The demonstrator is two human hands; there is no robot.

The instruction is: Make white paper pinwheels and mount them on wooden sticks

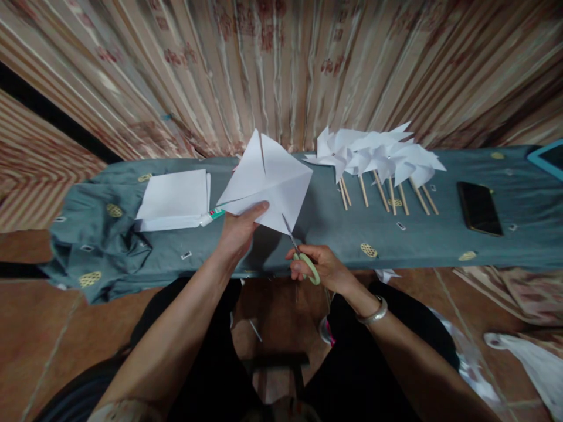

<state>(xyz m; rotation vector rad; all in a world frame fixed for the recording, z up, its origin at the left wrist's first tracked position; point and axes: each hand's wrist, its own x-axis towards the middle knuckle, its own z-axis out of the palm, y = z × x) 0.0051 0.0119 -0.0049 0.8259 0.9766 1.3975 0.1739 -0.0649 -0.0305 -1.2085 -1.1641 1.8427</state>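
A: At a low bench draped in teal cloth (440,234), the left hand (237,231) pinches a square of white paper (268,181) at its lower edge, thumb on top, fingers closed beneath; the right hand (323,266) is wrapped shut around green-handled scissors (301,252), blades tipped up at the sheet's lower corner.

B: The paper hangs in the air above the cloth, held by one edge only; a slit already shows at its top corner; what looks risky?

A: The sheet is floppy; held from one side, it could buckle as the blades bite, and the cut could wander off the crease; run too far toward the middle, it could sever a flap.

B: And the thumb?

A: It lies near the blade tips; a slip of the paper could bring the two together.

B: Anything else within reach?

A: A glue stick (212,215) lies touching a stack of blank paper (173,199) at left; finished paper pinwheels (378,158) on wooden sticks sit at right, with a dark phone (479,208) well apart beyond them; a swinging elbow could crumple the pinwheels.
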